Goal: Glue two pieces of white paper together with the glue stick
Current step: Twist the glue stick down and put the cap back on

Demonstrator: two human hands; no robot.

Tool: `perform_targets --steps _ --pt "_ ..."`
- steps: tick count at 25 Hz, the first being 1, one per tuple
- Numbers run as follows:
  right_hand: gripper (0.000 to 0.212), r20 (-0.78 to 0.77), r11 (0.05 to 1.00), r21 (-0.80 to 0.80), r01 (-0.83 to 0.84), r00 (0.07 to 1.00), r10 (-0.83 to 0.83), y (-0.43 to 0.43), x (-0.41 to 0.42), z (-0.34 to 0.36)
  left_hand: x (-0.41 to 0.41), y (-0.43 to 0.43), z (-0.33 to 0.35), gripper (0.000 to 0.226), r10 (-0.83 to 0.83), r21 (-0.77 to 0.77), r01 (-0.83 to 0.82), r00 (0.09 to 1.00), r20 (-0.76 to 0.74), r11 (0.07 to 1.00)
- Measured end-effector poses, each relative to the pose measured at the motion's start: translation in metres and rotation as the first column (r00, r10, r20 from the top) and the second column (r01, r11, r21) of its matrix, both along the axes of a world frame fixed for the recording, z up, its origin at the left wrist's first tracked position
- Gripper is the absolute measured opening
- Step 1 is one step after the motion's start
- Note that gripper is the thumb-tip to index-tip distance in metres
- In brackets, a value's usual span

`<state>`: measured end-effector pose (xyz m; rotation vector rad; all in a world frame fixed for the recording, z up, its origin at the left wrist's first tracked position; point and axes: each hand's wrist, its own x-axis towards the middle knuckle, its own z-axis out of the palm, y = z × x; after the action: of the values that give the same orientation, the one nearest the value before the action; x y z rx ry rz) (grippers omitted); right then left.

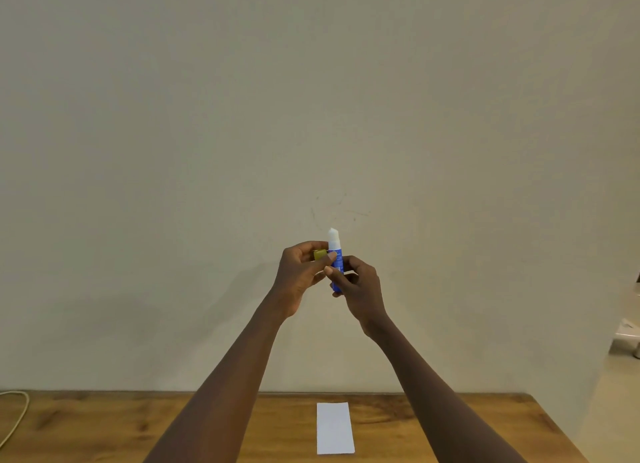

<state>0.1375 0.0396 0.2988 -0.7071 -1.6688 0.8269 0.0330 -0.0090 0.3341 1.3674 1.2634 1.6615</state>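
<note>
up in front of the wall (pixel 311 98), both bare arms stretched forward and raised well above the table (pixel 86 428), forearms converging toward the middle. left hand (pixel 301 272) turned palm inward, fingers curled shut around a small yellow cap (pixel 320 254), thumb reaching across to touch the blue barrel. right hand (pixel 360 286) just beside it, fingers wrapped closed about the lower part of the glue stick (pixel 336 258), index finger bent across the front of the label. glue stick held upright, tilted only slightly, blue body with a white collar and the white glue column wound out at the top, slanted tip (cap off, apparently the yellow piece in the left hand). hands touching each other around the barrel.

down below, between the two forearms, one piece of white paper (pixel 335 428) lying flat on the wooden tabletop, long side running away from the viewer, near the front edge of view. only one sheet to be made out; cannot tell whether a second lies under it. pale cable (pixel 15 421) looping onto the table at far left. plain beige wall behind, faint scuff marks above the hands. at far right, a pale ledge with some whitish object (pixel 627 338), too indistinct to name.
</note>
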Motion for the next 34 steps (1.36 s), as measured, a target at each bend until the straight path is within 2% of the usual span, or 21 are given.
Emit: perform_targets --steps 5,7,8,10,11,13,15,17,19,21,23,24,25,27,29,31,34 --pt "0.023 0.008 1.0 0.004 -0.009 1.0 0.009 -0.003 0.002 -0.002 0.006 0.002 0.004 0.037 0.094 -0.04 -0.097 0.992 -0.079 0.994" --pt "0.025 -0.098 0.988 -0.129 -0.079 0.993 0.067 -0.007 0.005 -0.005 0.007 0.002 0.005 0.037 0.093 -0.031 -0.096 0.992 -0.087 0.995" --pt "0.034 -0.184 0.953 -0.253 -0.166 0.975 0.121 -0.009 0.007 -0.007 0.007 0.002 0.005 0.036 0.091 -0.023 -0.093 0.992 -0.084 0.995" --pt "0.058 -0.357 0.78 -0.505 -0.37 0.912 0.202 -0.013 0.009 -0.008 0.008 0.002 0.006 0.033 0.067 -0.015 -0.067 0.997 -0.05 0.998" --pt "0.064 -0.437 0.675 -0.584 -0.452 0.875 0.207 -0.016 0.01 -0.008 0.009 0.001 0.007 0.032 0.045 -0.016 -0.045 0.999 -0.03 0.999" --pt "0.058 -0.595 0.514 -0.625 -0.587 0.785 0.173 -0.021 0.008 -0.009 0.01 0.001 0.009 0.031 0.015 -0.015 -0.015 1.0 -0.008 1.0" --pt "0.048 -0.705 0.45 -0.582 -0.677 0.696 0.136 -0.026 0.003 -0.008 0.01 0.0 0.009 0.03 0.028 0.005 -0.028 0.999 -0.022 1.0" --pt "0.044 -0.777 0.472 -0.514 -0.716 0.622 0.097 -0.03 -0.002 -0.007 0.011 0.001 0.009 0.03 0.05 0.03 -0.05 0.998 -0.023 0.998" --pt "0.034 -0.816 0.582 -0.443 -0.682 0.575 0.053 -0.032 -0.01 -0.009 0.012 0.003 0.01 0.029 0.069 0.041 -0.068 0.997 -0.019 0.997" --pt "0.022 -0.803 0.737 -0.408 -0.539 0.596 -0.009 -0.032 -0.018 -0.013 0.014 0.004 0.011 0.029 0.092 0.045 -0.092 0.996 -0.015 0.995" --pt "0.023 -0.775 0.818 -0.406 -0.408 0.627 -0.072 -0.033 -0.019 -0.016 0.014 0.005 0.011 0.028 0.102 0.048 -0.101 0.995 -0.013 0.994" --pt "0.028 -0.778 0.8 -0.422 -0.426 0.624 -0.078 -0.033 -0.016 -0.016 0.014 0.005 0.012 0.027 0.099 0.054 -0.098 0.995 -0.014 0.994" --pt "0.039 -0.791 0.741 -0.45 -0.498 0.607 -0.072 -0.034 -0.012 -0.015 0.013 0.005 0.012 0.026 0.091 0.062 -0.09 0.996 -0.019 0.994" --pt "0.057 -0.805 0.572 -0.508 -0.644 0.591 -0.05 -0.032 -0.002 -0.011 0.011 0.005 0.012 0.026 0.063 0.071 -0.061 0.997 -0.033 0.996" --pt "0.042 -0.801 0.491 -0.533 -0.689 0.598 -0.032 -0.032 0.003 -0.009 0.01 0.004 0.012 0.027 0.038 0.075 -0.036 0.999 -0.032 0.997" --pt "0.027 -0.842 0.504 -0.485 -0.714 0.538 -0.048 -0.032 0.002 -0.011 0.011 0.004 0.011 0.028 0.021 0.077 -0.02 1.0 -0.014 0.997" --pt "0.013 -0.885 0.591 -0.396 -0.703 0.464 -0.043 -0.033 0.0 -0.018 0.013 0.003 0.009 0.029 0.025 0.071 -0.025 1.0 -0.002 0.997"
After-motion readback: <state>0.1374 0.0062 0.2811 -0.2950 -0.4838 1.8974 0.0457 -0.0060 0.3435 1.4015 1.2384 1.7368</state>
